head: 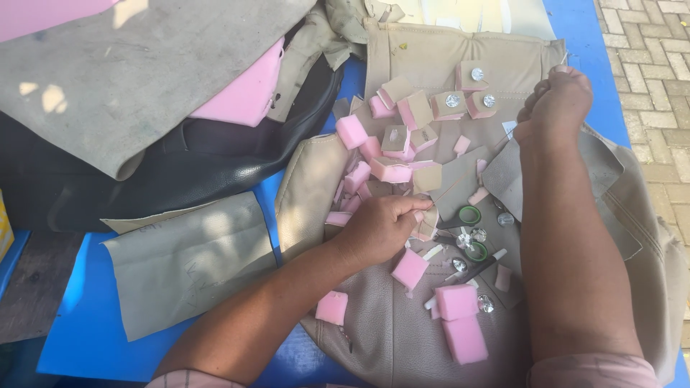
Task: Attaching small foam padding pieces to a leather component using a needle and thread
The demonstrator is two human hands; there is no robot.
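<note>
Both hands, left (377, 226) and right (555, 104), curl, grip unclear, over beige cover (402, 323) on blue table (86, 323).

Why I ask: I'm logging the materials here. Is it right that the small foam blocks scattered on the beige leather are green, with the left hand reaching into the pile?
Not quite. The head view shows the foam blocks are pink, not green; only the scissor handles are green. The rest holds: they lie scattered on the beige leather, and the left hand reaches into the pile.
</note>
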